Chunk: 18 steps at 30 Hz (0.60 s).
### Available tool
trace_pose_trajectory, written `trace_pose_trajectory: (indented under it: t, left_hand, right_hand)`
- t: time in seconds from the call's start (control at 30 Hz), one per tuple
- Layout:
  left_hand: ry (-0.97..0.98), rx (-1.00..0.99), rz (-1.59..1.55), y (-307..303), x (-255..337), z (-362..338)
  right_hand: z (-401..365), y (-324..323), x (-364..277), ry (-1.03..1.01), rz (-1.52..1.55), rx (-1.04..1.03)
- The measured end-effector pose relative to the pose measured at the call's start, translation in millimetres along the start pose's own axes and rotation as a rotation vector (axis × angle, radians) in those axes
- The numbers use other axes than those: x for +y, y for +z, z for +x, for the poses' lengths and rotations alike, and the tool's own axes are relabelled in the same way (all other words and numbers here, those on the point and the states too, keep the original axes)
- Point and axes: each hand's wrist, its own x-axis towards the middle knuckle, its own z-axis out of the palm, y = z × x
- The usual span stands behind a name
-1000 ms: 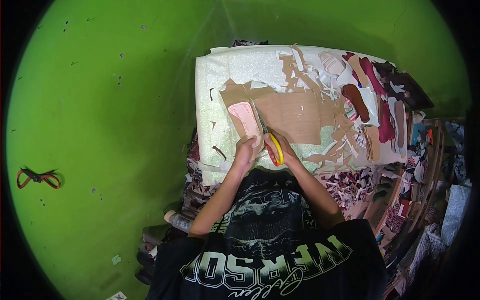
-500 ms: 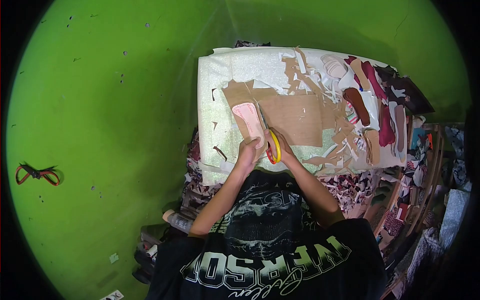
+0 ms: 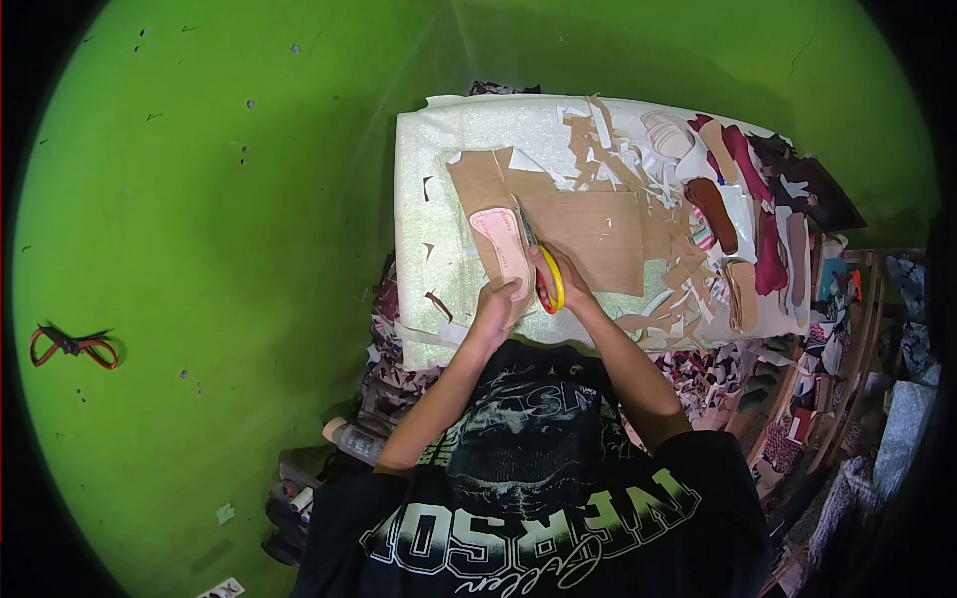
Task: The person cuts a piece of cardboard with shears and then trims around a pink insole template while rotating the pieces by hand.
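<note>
My left hand [image 3: 495, 307] grips the lower end of a brown cardboard piece [image 3: 482, 177] together with a pink, sole-shaped template [image 3: 501, 242] lying on top of it. Red marks run along the template's edge. In my right hand [image 3: 561, 278] is a pair of scissors [image 3: 551, 284] with yellow and red handles. Their blades point away from me and lie along the template's right edge, at the cardboard. How far the blades are apart cannot be made out. Under both hands lies a larger brown sheet [image 3: 598, 239] on the white table cover [image 3: 424, 219].
Cardboard and white paper scraps [image 3: 678, 289] litter the table's right half. Beyond them lie a brown sole-shaped piece [image 3: 710, 214] and dark red pieces [image 3: 770, 254]. A green wall [image 3: 219, 249] stands at the left and back. Fabric scraps [image 3: 698, 384] pile up below the table's front edge.
The cardboard and template have turned slightly and shifted a little right in my left hand. The scissors and my right hand have moved slightly to the right.
</note>
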Motion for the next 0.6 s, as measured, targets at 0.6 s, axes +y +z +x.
trace_pose_trajectory:
  t: [0.6]
  left_hand:
    - [-0.024, 0.002, 0.016, -4, -2, -2]
  right_hand:
    - [43, -14, 3, 0.152, 0.296, -0.232]
